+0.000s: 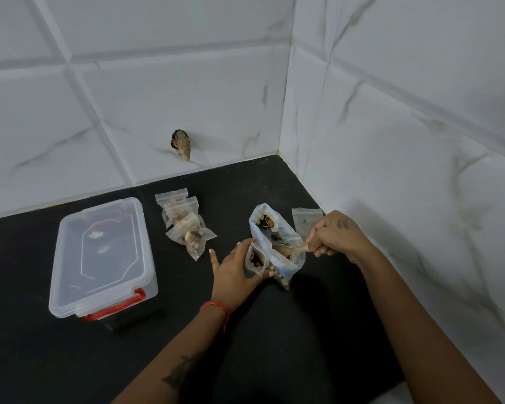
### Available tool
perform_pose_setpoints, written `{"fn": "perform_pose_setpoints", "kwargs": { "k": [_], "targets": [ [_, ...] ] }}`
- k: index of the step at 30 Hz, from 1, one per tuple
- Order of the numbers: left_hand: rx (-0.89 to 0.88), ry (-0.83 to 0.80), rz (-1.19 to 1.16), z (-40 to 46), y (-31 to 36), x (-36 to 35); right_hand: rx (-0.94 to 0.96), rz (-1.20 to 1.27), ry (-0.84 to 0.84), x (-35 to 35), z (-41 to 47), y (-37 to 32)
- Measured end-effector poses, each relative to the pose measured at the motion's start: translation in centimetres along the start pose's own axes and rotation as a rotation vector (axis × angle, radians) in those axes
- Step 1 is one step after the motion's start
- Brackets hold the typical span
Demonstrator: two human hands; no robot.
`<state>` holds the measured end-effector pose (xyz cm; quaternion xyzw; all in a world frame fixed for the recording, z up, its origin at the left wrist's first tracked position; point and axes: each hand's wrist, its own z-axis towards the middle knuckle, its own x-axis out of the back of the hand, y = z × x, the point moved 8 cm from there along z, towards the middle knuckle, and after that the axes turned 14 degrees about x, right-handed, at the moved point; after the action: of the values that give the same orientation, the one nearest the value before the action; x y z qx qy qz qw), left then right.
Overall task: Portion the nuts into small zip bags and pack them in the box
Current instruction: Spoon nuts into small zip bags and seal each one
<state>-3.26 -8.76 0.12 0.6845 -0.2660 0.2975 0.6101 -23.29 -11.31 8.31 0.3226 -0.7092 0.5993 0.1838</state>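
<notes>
We see the small zip bag (255,259) standing open and partly filled, pinched upright in the grip of the left hand (236,272), touching the side of the big bag of nuts (277,246) near the middle of the worktop (70,360). The right hand (337,236) has its fingers curled round the handle of a spoon (289,249) whose bowl sits inside the big bag. From here we judge the main risk is spilling: the small bag's mouth is narrow, so a heaped spoon could scatter nuts onto the dark top; the big bag is soft and leans, so a tug with the spoon could tip it over. If the left fingers slacken, the little bag could fold shut or fall. Three filled bags (187,223) lie in a loose pile just beside, and an empty bag (305,221) lies behind the right hand. The clear box (99,258), with red latches, stands well apart to the left with its lid on, so it must be opened before packing. The worktop is black and matte, set in a corner of white marbled wall tiles (391,112), one holding a rough hole (181,144).
</notes>
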Motion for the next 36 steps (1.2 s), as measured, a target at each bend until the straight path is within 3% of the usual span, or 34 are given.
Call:
{"fn": "perform_pose_setpoints", "kwargs": {
  "k": [10, 21, 25, 36],
  "targets": [
    [0.015, -0.030, -0.015, 0.4, 0.2, -0.5, -0.057, 0.142, -0.028, -1.1, 0.0, 1.4],
    [0.024, -0.033, -0.017, 0.4, -0.1, -0.4, -0.499, 0.772, 0.117, -6.7, -2.5, 7.1],
    [0.030, -0.042, -0.028, 0.3, 0.0, -0.3, -0.494, 0.909, 0.205, -7.4, -2.8, 7.6],
    [0.084, -0.069, -0.118, -0.1, 0.6, 1.3, -0.387, 0.920, 0.307, -5.2, -3.3, 7.5]
  ]
}}
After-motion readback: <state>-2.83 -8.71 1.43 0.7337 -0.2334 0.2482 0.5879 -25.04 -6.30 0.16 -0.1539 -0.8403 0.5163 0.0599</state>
